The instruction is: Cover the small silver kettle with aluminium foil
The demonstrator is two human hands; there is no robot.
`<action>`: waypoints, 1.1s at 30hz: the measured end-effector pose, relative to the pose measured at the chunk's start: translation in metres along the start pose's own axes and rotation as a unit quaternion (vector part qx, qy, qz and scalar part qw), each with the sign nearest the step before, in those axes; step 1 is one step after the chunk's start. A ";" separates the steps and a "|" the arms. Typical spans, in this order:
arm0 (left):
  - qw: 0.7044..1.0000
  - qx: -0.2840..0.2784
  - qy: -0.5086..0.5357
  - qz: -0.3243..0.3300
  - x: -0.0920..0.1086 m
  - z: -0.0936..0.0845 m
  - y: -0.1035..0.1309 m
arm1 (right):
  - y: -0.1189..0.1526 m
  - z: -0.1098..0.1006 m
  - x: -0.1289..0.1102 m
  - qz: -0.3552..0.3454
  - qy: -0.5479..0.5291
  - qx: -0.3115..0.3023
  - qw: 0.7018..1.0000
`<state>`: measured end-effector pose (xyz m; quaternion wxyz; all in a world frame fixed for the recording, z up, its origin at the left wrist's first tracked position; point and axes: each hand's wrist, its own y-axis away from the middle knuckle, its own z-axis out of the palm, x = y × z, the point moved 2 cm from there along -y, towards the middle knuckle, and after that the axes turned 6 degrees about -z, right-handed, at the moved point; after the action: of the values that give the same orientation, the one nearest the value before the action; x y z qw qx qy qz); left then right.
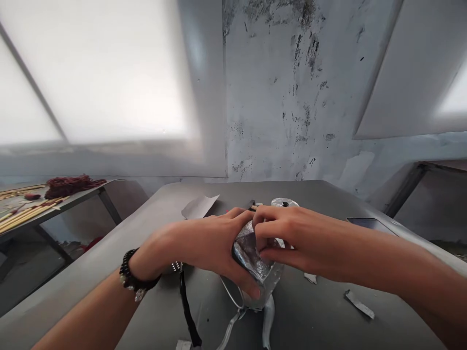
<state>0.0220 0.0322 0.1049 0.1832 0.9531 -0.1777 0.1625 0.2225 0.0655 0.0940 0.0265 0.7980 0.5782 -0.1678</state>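
A silvery, foil-like object (255, 260) with a crumpled, shiny surface is near the table's middle. Around its left side and lower edge wraps my left hand (215, 243), thumb low on the front; a dark beaded bracelet is on that wrist. My right hand (282, 233) has its fingers curled and pressed on the object's upper right side; whether they pinch a piece of it is hidden. Silvery strips (268, 321) and a thin wire loop extend from its underside. A black cable or rod (188, 311) lies to the left of these.
On the grey table (160, 301) are a curved paper sheet (200, 206), a silvery round item (284, 202), a flat dark device (372, 224) and a torn strip (359, 305). A side table at left holds dark red yarn (73, 184) and thin sticks (29, 214). A stained wall stands behind.
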 end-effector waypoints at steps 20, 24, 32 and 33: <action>1.000 0.018 -0.017 0.012 -0.003 0.000 0.002 | -0.006 0.007 0.037 0.162 -0.146 -0.005 0.976; 1.000 0.019 -0.009 0.015 -0.001 -0.001 0.004 | -0.006 0.004 0.037 0.154 -0.144 -0.014 0.977; 1.000 0.009 -0.011 0.007 -0.002 0.000 0.003 | 0.000 -0.008 0.023 0.087 -0.023 0.047 0.995; 1.000 0.008 -0.011 0.004 -0.002 0.000 0.003 | 0.001 -0.008 0.022 0.081 -0.010 0.052 0.995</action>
<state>0.0192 0.0299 0.1050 0.1729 0.9555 -0.1826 0.1542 0.2319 0.0871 0.0950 0.0040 0.8410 0.5015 -0.2030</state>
